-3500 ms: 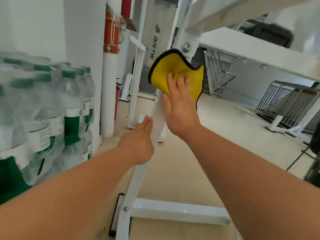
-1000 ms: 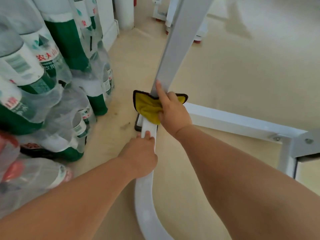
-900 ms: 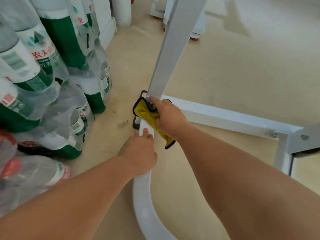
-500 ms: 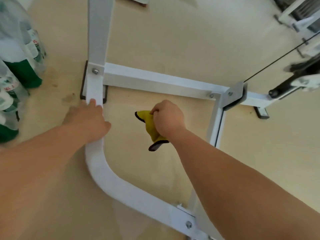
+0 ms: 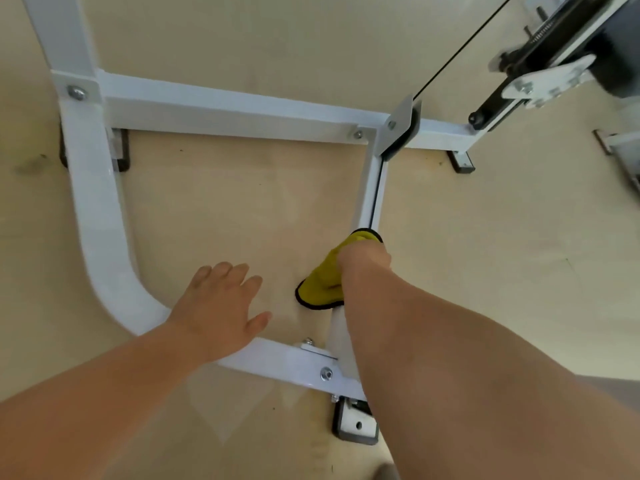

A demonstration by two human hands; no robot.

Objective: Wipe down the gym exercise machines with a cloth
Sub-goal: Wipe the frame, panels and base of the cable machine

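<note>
While the left hand (image 5: 221,306) spreads flat, the right hand (image 5: 363,261) grips the yellow cloth (image 5: 320,282) against the frame (image 5: 367,188).

Fingers of the right hand (image 5: 363,261) are hidden.

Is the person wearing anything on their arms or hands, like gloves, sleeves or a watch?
No. Both forearms are bare up to the picture's edge, without sleeves. The left hand and right hand wear no gloves, and no watch, band or ring shows, though the right fingers are mostly hidden.
</note>
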